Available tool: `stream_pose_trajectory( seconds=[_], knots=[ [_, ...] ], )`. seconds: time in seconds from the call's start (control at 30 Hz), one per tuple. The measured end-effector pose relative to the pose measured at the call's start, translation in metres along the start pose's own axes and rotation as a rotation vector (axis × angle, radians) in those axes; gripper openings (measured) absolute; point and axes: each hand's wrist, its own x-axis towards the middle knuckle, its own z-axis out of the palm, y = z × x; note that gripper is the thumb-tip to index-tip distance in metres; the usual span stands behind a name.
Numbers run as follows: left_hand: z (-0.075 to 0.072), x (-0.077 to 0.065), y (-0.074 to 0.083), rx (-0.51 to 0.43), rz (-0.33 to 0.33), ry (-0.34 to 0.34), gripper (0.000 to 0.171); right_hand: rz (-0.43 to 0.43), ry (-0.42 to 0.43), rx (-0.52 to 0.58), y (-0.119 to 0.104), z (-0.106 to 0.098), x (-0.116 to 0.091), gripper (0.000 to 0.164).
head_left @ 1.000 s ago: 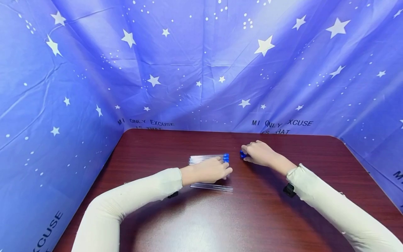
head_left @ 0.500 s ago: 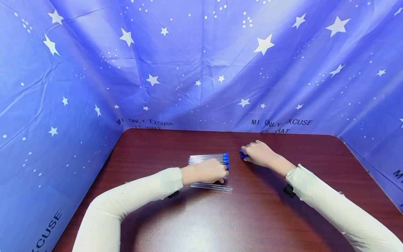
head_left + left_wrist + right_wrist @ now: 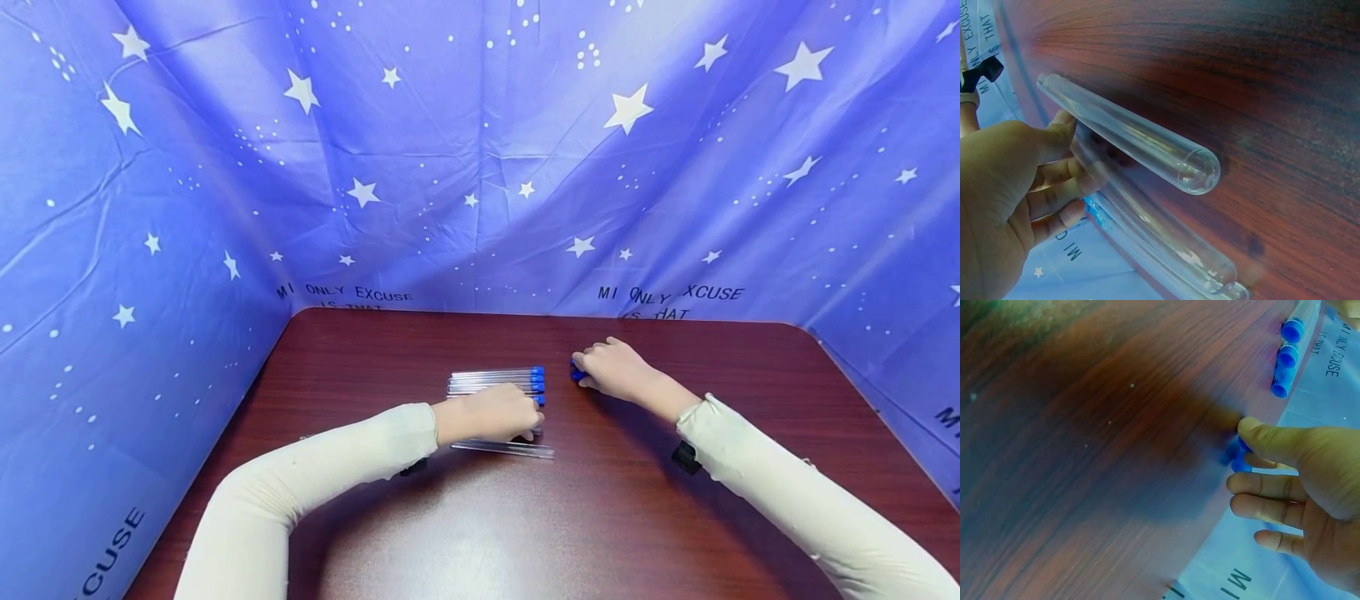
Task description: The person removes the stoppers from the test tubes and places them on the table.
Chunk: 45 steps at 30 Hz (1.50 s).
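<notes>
In the head view my left hand (image 3: 498, 412) is over a row of clear test tubes. The left wrist view shows its thumb and fingers pinching one uncapped tube (image 3: 1166, 228) near its far end. Beside that, closer to my body, another uncapped tube (image 3: 1141, 137) lies on the table, apart from the grip. Tubes with blue caps (image 3: 537, 378) lie side by side behind the left hand. My right hand (image 3: 618, 371) rests right of the row. Its thumb and index finger pinch a small blue cap (image 3: 1244, 447), with more blue (image 3: 1240, 464) just beneath, partly hidden.
The dark red wooden table (image 3: 637, 517) carries all of this. Blue star-patterned cloth (image 3: 480, 167) hangs along its back and both sides. The capped tube ends (image 3: 1291, 331) stand a short way from the right hand.
My left fingers, stretched past the tube ends a second ago, have drawn back and curled in at a tube's end. The right hand has stayed nearly still at the blue caps.
</notes>
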Motion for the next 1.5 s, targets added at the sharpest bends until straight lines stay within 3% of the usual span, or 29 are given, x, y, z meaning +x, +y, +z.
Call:
stream_pose_trajectory(
  seconds=[0.83, 1.23, 1.37, 1.5],
  knots=[
    [0.002, 0.001, 0.001, -0.021, -0.034, -0.020, 0.025, 0.004, -0.015, -0.015, 0.002, -0.005, 0.000, 0.030],
    [0.001, -0.001, -0.001, -0.031, -0.037, -0.017, 0.030, -0.010, 0.027, -0.010, 0.002, -0.006, 0.001, 0.034],
    [0.000, -0.004, -0.003, -0.042, -0.031, 0.020, 0.033, -0.018, 0.059, 0.015, 0.002, -0.007, 0.001, 0.035],
    [0.000, -0.009, -0.006, 0.014, -0.044, 0.115, 0.034, 0.000, 0.094, 0.083, 0.000, -0.010, 0.002, 0.033]
  ],
)
